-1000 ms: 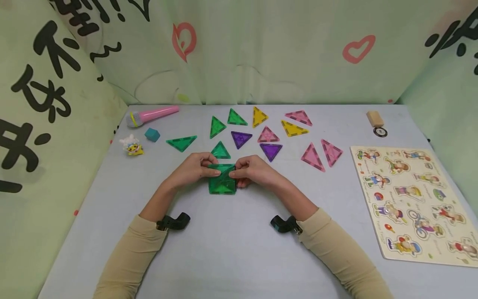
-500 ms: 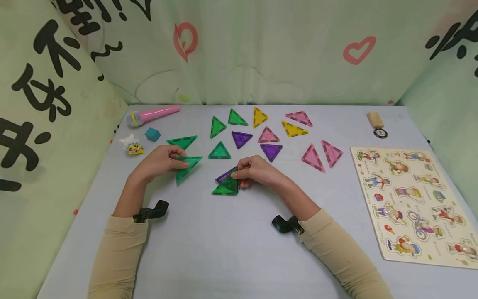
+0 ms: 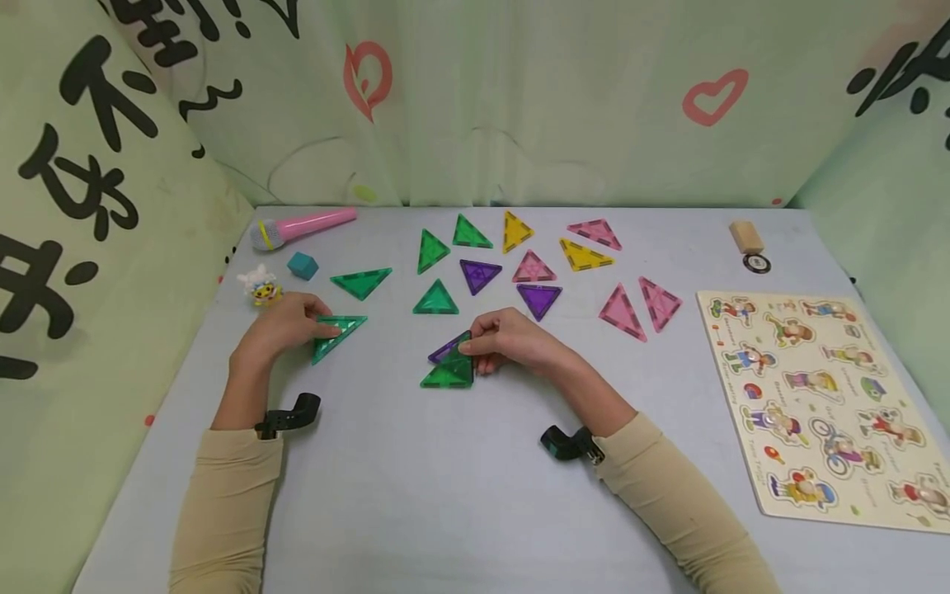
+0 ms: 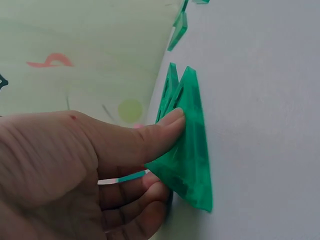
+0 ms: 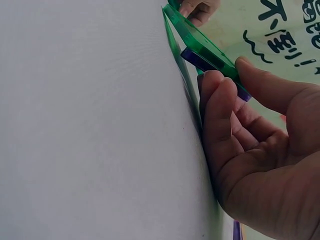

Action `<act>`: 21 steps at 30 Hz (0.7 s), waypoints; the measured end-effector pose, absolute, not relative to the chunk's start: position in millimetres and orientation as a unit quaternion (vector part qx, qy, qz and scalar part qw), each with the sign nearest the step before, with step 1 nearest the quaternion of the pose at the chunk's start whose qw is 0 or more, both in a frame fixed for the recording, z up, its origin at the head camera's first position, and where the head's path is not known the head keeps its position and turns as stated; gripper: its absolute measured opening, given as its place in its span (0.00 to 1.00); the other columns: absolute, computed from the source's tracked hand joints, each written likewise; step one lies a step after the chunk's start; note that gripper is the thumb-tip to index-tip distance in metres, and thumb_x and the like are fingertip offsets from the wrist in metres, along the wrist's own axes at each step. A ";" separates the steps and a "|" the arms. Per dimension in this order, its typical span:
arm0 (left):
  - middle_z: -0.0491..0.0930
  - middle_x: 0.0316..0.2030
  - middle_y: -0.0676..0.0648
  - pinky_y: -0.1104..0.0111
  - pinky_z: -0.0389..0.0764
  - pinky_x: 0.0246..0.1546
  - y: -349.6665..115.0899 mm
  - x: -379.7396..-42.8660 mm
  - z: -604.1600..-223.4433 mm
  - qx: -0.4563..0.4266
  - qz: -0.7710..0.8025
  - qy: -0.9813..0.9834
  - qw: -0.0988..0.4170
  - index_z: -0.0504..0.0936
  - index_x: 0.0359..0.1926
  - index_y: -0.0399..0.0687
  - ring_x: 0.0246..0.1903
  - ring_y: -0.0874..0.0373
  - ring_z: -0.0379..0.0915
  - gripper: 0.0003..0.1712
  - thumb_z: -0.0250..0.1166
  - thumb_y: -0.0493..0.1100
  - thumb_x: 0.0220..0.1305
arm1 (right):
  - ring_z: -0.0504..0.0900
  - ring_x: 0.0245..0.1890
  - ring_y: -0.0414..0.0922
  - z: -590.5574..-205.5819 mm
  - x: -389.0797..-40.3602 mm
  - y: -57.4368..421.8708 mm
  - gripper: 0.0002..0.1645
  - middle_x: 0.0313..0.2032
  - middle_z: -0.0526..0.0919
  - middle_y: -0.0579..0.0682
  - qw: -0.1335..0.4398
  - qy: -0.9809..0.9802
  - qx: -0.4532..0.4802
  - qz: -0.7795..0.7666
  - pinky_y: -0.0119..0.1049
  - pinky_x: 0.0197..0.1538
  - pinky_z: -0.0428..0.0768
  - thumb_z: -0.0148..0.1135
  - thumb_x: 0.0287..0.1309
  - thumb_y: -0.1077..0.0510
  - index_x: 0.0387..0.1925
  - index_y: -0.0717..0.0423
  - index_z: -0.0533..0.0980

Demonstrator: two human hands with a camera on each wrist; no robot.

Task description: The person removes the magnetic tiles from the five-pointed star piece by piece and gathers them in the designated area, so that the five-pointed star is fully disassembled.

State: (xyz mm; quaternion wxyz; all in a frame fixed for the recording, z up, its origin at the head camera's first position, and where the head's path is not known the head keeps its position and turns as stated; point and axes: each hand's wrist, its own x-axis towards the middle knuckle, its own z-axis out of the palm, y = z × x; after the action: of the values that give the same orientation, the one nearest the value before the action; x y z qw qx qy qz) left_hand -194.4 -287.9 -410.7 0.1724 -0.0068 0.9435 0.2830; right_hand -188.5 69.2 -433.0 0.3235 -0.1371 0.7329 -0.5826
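My left hand [image 3: 285, 326] pinches a green translucent triangle tile [image 3: 340, 332] between thumb and fingers at the left of the table; the left wrist view shows the thumb lying across the tile's face [image 4: 192, 160]. Nearer the middle, my right hand [image 3: 508, 340] grips a green triangle tile [image 3: 451, 373] with a purple triangle tile [image 3: 444, 350] partly beneath it. In the right wrist view the thumb is on the green tile [image 5: 200, 42] and the fingers are under the purple one [image 5: 205, 61]. Another green triangle tile [image 3: 362, 283] lies just beyond my left hand.
Several green, purple [image 3: 479, 276], yellow [image 3: 517, 232] and pink [image 3: 533, 267] triangle tiles lie across the back. At the left are a toy microphone [image 3: 304, 228], a teal block [image 3: 303, 266] and a small figurine [image 3: 261, 285]. A picture puzzle board [image 3: 824, 408] and wooden block [image 3: 745, 237] are at the right.
My left hand has moved left, carrying one green triangle tile away from the stack. The purple tile under the right hand's green one came into view. The right hand stays in place.
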 end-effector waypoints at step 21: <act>0.79 0.41 0.41 0.61 0.74 0.39 -251.3 -187.7 -398.3 0.037 0.275 0.956 0.095 0.81 0.48 0.43 0.41 0.48 0.72 0.15 0.67 0.47 0.65 | 0.80 0.19 0.42 -435.8 -189.1 68.7 0.12 0.19 0.82 0.50 0.314 0.729 -0.136 -0.593 0.31 0.26 0.81 0.66 0.62 0.58 0.27 0.61 0.75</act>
State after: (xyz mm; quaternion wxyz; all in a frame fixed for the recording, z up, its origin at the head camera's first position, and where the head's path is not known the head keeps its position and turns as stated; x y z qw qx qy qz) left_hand -187.7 -251.3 -398.3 0.0953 0.0373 0.9561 0.2746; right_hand -189.1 68.7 -435.8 0.3137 -0.1358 0.7291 -0.5929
